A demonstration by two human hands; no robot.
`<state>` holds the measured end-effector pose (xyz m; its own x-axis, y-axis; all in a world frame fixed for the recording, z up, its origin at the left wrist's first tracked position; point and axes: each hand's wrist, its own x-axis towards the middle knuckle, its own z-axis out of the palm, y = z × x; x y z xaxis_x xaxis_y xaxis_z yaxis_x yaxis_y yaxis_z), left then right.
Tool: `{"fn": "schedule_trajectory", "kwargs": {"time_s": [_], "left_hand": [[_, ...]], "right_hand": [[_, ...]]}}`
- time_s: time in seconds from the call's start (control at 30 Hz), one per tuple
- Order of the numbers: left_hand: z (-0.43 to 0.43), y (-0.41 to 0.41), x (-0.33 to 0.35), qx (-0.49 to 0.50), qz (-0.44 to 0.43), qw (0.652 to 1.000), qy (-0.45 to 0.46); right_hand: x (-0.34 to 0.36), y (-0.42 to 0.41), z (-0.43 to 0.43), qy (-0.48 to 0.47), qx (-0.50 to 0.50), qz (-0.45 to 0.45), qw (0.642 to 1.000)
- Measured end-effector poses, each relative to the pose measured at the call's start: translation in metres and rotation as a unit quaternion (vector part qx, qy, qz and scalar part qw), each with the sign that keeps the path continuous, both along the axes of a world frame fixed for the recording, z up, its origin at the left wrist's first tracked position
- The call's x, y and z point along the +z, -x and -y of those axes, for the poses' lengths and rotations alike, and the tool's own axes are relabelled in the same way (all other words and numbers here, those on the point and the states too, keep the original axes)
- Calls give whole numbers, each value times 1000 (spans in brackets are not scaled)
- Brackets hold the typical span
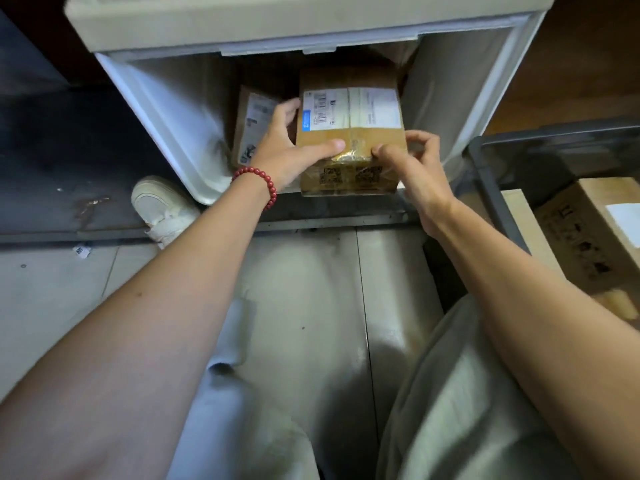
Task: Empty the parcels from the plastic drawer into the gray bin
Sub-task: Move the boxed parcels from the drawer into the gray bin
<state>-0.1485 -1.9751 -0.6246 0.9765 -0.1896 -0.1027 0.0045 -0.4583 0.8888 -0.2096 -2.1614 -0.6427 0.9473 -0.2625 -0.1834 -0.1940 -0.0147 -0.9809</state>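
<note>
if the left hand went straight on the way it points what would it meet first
The left hand grips the cardboard box; its fingers point along the box's left side, so probably the back of the plastic drawer, depth unclear.

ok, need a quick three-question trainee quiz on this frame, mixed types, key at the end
1. True or false: the left hand and right hand both hold the labelled parcel.
2. The gray bin sits on which side of the plastic drawer? A) the person's left B) the person's right C) on top of it
3. Fill in: besides the held parcel, ___ other parcel shows in the drawer.
Key: 1 true; 2 B; 3 one.
</note>
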Motion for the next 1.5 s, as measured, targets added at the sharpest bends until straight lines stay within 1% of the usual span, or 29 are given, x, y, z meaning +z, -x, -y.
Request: {"fn": "schedule_trajectory", "kwargs": {"time_s": [0.17, 0.3, 0.37, 0.5, 0.67, 0.73, 0.87, 0.97, 1.13, 1.27, 1.33, 1.4, 1.5], "left_hand": [[-11, 34, 18, 6, 13, 1000, -12], [-31, 75, 29, 4, 3, 1000, 2], [-42, 97, 35, 0, 1, 1000, -3], [-56, 134, 49, 18, 16, 999, 23], [-69, 174, 54, 21, -12, 996, 87], [-72, 188, 54, 5, -22, 994, 106], [-69, 204, 58, -49, -4, 993, 109], [-70, 204, 61, -53, 12, 991, 121], [-72, 199, 67, -12, 16, 987, 157], [-70, 198, 66, 14, 10, 983, 182], [-66, 197, 64, 52, 30, 978, 198], [-63, 193, 61, 90, 61, 975, 193], [-65, 185, 53, 110, 90, 971, 190]], "right_hand": [[15, 27, -16, -71, 15, -56, 996], [19, 58, -31, -62, 67, -92, 992], [21, 76, -37, -79, 87, -108, 987], [29, 107, -46, -105, 110, -94, 984], [47, 130, -42, -157, 95, -68, 981], [53, 137, -37, -176, 77, -61, 979], [53, 140, -31, -157, 49, -66, 984], [53, 138, -30, -170, 27, -58, 983], [47, 128, -27, -230, 2, -59, 971], [44, 125, -27, -226, 1, -58, 972], [42, 123, -25, -216, -5, -54, 975], [41, 121, -25, -210, -1, -47, 976], [38, 118, -24, -241, -19, -52, 969]]}}
